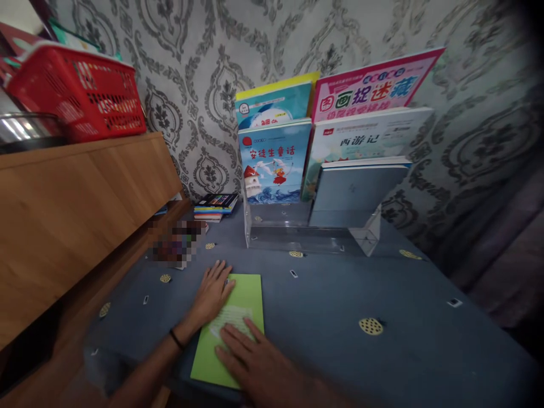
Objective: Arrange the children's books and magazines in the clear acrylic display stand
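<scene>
A lime-green book lies flat on the blue-grey cloth-covered table in front of me. Pale printed text shows on a light patch at its middle. My left hand rests along the book's upper left edge with fingers stretched out; a dark band circles that wrist. Across the lower right part of the book lies my right hand, its fingers spread flat over the cover and partly hiding the text patch. Neither hand is closed around anything.
A clear acrylic rack holds several upright picture books at the back. Left of it lie a small book stack and a blurred-out item. A red basket and metal bowl sit on a wooden cabinet.
</scene>
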Demonstrator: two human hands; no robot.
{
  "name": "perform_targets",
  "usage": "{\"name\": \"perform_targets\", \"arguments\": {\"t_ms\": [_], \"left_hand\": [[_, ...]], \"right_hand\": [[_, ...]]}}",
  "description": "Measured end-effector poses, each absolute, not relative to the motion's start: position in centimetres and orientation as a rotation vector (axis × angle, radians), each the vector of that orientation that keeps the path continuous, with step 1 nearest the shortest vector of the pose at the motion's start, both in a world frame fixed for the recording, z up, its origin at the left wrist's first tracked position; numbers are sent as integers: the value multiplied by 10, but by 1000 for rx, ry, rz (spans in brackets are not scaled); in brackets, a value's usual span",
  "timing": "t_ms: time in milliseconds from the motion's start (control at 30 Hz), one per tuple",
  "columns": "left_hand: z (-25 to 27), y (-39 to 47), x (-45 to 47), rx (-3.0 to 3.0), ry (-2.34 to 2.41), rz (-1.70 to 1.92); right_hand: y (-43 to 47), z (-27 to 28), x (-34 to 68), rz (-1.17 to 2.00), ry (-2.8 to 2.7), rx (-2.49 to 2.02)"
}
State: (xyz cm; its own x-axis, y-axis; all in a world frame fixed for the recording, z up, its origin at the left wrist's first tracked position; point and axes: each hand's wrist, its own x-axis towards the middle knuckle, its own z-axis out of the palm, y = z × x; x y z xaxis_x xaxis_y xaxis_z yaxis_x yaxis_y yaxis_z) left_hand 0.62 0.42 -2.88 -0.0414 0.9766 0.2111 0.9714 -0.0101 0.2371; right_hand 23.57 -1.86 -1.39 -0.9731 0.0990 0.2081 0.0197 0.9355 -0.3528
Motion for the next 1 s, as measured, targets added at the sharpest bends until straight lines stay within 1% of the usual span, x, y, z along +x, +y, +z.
{"name": "perform_targets", "arguments": {"t_ms": [100,267,433,533,633,833,1000], "left_hand": [[-24,22,5,2188,2109,594],[-19,48,1,2206,1969,689],[-22,61,-1,2186,1944,796],[-20,59,1,2215,1948,839],[-13,54,4,2266,1947,835],[-4,47,8,2292,2086,778],[-1,38,21,2149,2201,660]], "right_hand": [[-24,-21,233,412,-2843,10],[-25,-23,231,442,-2864,-21],[-27,-27,228,341,-2847,-63],[-27,-27,228,367,-2865,-60],[-26,-26,227,442,-2901,-73],[-31,-28,222,543,-2924,-255],[-33,-27,222,504,-2907,-309]]}}
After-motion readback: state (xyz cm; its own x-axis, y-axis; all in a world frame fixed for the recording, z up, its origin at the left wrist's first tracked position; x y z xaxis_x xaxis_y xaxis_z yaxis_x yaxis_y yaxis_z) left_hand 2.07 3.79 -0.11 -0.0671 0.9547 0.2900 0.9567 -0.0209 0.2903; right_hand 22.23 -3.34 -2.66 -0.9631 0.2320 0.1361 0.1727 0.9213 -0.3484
